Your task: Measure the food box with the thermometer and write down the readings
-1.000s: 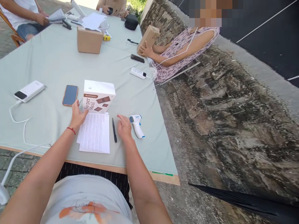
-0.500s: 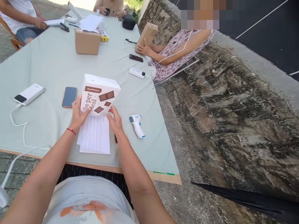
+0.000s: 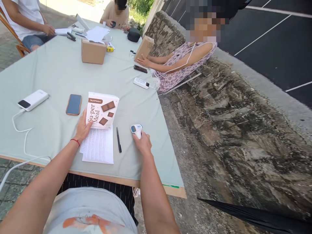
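My left hand (image 3: 84, 126) grips the lower left side of a white box (image 3: 103, 109) printed "NutriMotion Su-per Meal" with brown bars. The box stands upright at the top end of some printed sheets (image 3: 97, 148). Over to the right, my right hand (image 3: 143, 142) is closed around the handle of a white and blue infrared thermometer (image 3: 136, 129), its small screen facing up. Between the sheets and the thermometer lies a black pen (image 3: 118, 139). A smartphone (image 3: 73, 104) with a brown edge rests left of the box.
A white power bank (image 3: 33, 100) with a cable lies at left. Further back are a cardboard box (image 3: 93, 53) topped with papers, a white device (image 3: 141, 83) and a dark device (image 3: 140, 69). Other people sit around the table; one at right holds a carton (image 3: 144, 48).
My right hand has left the box, moved right and taken hold of the thermometer. The box, still in my left hand, is lower and more upright. The pen is now uncovered.
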Action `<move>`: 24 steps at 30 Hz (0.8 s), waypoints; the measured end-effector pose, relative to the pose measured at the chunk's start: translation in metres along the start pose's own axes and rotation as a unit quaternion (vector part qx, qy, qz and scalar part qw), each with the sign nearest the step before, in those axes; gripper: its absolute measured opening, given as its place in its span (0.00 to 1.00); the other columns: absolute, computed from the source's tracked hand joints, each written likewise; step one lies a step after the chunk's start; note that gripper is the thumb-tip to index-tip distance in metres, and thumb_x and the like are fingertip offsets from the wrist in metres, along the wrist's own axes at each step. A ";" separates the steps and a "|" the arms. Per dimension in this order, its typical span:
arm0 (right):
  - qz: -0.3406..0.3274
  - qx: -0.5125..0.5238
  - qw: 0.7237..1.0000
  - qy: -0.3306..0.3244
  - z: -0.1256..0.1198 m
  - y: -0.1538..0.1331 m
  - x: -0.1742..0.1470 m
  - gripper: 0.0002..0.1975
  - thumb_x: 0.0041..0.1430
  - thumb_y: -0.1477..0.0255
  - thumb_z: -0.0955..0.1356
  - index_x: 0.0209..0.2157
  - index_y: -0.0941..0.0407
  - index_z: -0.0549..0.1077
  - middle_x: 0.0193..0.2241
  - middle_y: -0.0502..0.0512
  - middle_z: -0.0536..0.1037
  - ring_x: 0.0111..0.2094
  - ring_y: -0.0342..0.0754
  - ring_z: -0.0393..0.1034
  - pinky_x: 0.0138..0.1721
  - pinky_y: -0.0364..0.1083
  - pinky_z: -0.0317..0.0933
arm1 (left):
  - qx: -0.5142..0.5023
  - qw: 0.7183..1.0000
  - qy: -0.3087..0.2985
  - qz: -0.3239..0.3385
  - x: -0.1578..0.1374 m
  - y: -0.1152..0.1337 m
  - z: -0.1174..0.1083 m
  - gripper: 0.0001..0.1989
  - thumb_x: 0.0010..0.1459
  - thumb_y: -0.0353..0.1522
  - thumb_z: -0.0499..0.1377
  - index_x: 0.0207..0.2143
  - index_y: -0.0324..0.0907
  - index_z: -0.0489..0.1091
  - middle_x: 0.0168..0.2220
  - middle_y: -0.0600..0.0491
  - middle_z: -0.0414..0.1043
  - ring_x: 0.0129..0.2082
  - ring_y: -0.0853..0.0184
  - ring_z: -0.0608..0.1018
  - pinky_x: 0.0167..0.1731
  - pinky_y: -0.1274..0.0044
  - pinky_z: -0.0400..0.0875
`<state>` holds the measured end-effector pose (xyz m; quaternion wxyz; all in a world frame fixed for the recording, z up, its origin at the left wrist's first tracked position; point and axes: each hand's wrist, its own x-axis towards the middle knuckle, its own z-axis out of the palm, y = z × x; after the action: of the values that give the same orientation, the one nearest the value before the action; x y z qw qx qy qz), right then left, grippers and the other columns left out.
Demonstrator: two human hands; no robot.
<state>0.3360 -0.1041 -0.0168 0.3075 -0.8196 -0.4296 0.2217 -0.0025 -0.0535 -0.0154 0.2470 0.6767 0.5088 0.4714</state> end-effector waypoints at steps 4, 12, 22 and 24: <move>-0.091 0.281 0.954 -0.043 0.022 -0.036 -0.046 0.25 0.53 0.49 0.69 0.41 0.56 0.74 0.33 0.54 0.75 0.37 0.53 0.70 0.42 0.51 0.66 | 0.010 1.000 -0.003 -0.024 -0.002 -0.004 0.001 0.42 0.70 0.57 0.48 0.76 0.44 0.47 0.72 0.40 0.57 0.72 0.49 0.62 0.70 0.53 0.57; -0.082 0.398 0.888 -0.215 0.075 -0.097 -0.108 0.21 0.54 0.49 0.69 0.32 0.55 0.73 0.21 0.47 0.69 0.25 0.46 0.63 0.30 0.45 0.60 | 0.033 0.999 -0.007 -0.008 0.001 -0.003 0.000 0.38 0.72 0.55 0.45 0.76 0.45 0.48 0.70 0.40 0.62 0.69 0.52 0.66 0.68 0.56 0.62; -0.064 0.389 0.896 -0.203 0.096 -0.094 -0.105 0.23 0.57 0.47 0.69 0.33 0.54 0.72 0.24 0.49 0.71 0.27 0.47 0.66 0.30 0.45 0.62 | 0.038 0.999 -0.002 -0.007 0.001 -0.007 0.003 0.37 0.73 0.54 0.45 0.75 0.45 0.50 0.65 0.40 0.67 0.65 0.52 0.70 0.65 0.57 0.66; -0.052 0.399 0.891 -0.210 0.095 -0.096 -0.107 0.23 0.56 0.48 0.69 0.34 0.55 0.72 0.24 0.48 0.71 0.27 0.47 0.65 0.31 0.45 0.61 | 0.039 0.999 -0.004 -0.004 0.001 -0.007 0.003 0.37 0.73 0.54 0.45 0.75 0.45 0.50 0.66 0.40 0.66 0.66 0.53 0.70 0.65 0.57 0.65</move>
<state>0.1650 -0.1216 -0.0073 0.5220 -0.5388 -0.4017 0.5252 -0.0034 -0.0497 -0.0221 0.2248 0.6854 0.5286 0.4475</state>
